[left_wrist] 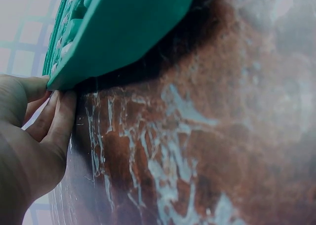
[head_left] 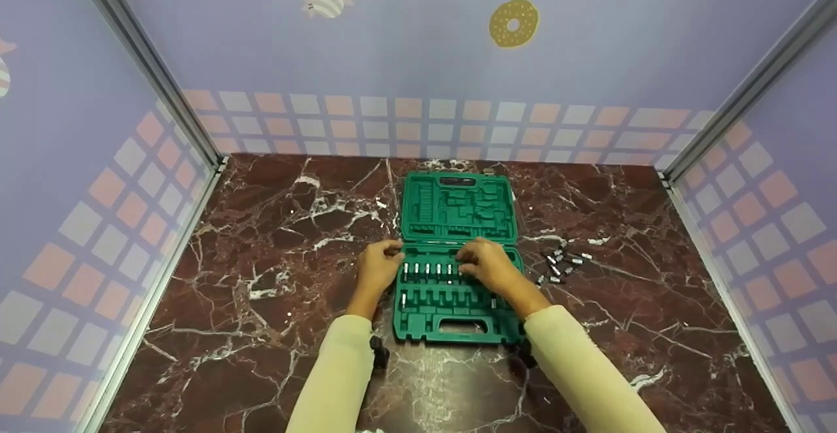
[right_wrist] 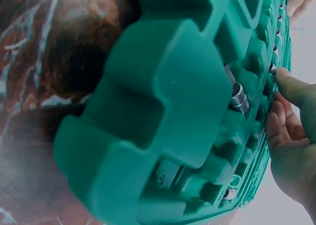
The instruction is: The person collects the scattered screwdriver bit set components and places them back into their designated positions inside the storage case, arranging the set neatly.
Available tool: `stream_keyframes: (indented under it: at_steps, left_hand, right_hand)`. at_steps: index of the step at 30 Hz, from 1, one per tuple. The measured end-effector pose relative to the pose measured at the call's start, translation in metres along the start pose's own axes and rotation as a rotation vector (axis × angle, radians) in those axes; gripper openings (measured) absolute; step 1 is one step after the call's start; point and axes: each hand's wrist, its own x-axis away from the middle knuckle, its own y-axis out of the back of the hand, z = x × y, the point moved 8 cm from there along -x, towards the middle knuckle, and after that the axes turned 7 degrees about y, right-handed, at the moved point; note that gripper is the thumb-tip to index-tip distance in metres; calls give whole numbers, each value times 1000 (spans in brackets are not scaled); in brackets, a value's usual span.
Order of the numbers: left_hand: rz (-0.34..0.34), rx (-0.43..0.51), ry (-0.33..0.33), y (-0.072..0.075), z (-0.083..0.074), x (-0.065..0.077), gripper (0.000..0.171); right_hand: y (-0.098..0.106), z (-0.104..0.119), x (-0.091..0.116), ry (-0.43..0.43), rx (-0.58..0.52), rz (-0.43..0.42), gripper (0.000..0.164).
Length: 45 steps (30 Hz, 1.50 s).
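Both busy: L hand pinches grn case, R hand at socket, grip unclear.

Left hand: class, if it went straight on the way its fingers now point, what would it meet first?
The left edge of the green case; the left hand's thumb and fingertips already seem to grip it, though exact contact depth is hard to judge.

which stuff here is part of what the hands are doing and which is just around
Likely part of the job:
open green plastic case, left hand at its edge
row of small silver metal cylinders, right hand at its right end
loose silver-and-black metal pieces, which look similar

Just around:
dark red white-veined tabletop
patterned purple wall
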Motion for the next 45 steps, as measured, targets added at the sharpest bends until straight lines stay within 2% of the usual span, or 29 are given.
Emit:
stream_keyframes:
  at_steps: [13, 18, 25, 32, 45]
  left_hand:
    - [3, -9, 17, -1, 2, -1, 21]
    - [-7, -8, 6, -1, 1, -1, 20]
    - [18, -3, -9, -2, 0, 1, 21]
    - [4, -1, -16, 1, -1, 1, 20]
    - [-5, -2, -17, 1, -1, 1, 20]
  right_hand:
    - [1, -2, -3, -37, -12, 31, 17]
    - [0, -1, -4, -28, -20, 27, 16]
    - [-1, 0, -5, 16, -11, 20, 13]
    - [-2, 0, -5, 31, -33, 18, 13]
    - [-4, -3, -6, -43, -49, 87, 18]
